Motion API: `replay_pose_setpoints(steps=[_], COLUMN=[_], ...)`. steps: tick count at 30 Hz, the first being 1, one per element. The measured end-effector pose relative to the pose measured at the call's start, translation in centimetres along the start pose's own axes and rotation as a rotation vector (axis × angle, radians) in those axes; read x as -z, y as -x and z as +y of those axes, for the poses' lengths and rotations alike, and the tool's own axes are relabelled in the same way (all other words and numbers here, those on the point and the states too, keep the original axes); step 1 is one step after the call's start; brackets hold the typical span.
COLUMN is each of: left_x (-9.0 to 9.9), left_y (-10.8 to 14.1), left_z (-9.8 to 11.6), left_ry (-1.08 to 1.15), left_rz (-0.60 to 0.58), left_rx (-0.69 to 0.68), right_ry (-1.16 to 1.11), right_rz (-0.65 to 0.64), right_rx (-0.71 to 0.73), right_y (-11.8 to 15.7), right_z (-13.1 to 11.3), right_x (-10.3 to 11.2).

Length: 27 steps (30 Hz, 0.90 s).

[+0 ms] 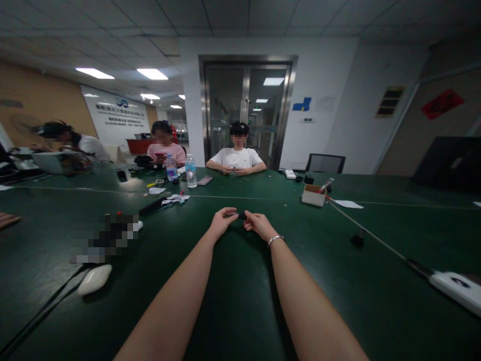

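Over the middle of the dark green table (240,281), a small black object (242,216) is held between my two hands. My left hand (224,221) has its thumb and fingers closed toward the object's left end. From the other side, my right hand (257,224) pinches the object, with its remaining fingers curled under. A silver bracelet (275,240) circles my right wrist. The object is too small and dark to make out in detail.
Two water bottles (191,171) stand far left of centre. A small box (313,196) and a black clip (358,238) lie to the right, beside a cable and white power strip (456,290). At left is a white mouse-like object (95,280). Several people sit around the table.
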<state>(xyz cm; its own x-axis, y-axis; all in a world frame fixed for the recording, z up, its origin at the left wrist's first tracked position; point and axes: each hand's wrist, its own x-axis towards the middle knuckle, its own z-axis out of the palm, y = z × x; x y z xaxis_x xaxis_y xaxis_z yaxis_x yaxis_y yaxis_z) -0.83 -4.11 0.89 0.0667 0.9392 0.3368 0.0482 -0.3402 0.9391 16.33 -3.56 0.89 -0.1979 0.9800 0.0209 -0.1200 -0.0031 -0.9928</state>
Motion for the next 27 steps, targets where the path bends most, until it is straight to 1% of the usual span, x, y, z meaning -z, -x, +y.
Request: replay_pose_setpoints(steps=[3, 6, 12, 18, 23, 27], left_x=[0.1, 0.1, 0.0, 0.0, 0.0, 0.0], left_y=[-0.1, -0.2, -0.7, -0.9, -0.9, -0.9], left_z=[-0.2, -0.4, -0.8, -1.2, -1.4, -1.3], left_ry=[0.005, 0.0, -0.005, -0.049, -0.066, -0.081], left_rz=[-0.017, -0.009, 0.024, 0.022, 0.03, 0.034], left_rx=[0.041, 0.064, 0.078, 0.056, 0.064, 0.086], right_ry=[-0.003, -0.004, 0.006, 0.036, 0.007, -0.027], right_rz=[-0.002, -0.017, -0.044, -0.037, -0.033, -0.037], right_rx=[0.012, 0.022, 0.01, 0.006, 0.012, 0.047], right_y=[0.0, -0.1, -0.6, -0.7, -0.4, -0.3], right_z=[0.1, 0.4, 0.7, 0.8, 0.6, 0.7], right_x=[0.0, 0.1, 0.4, 0.5, 0.5, 0.5])
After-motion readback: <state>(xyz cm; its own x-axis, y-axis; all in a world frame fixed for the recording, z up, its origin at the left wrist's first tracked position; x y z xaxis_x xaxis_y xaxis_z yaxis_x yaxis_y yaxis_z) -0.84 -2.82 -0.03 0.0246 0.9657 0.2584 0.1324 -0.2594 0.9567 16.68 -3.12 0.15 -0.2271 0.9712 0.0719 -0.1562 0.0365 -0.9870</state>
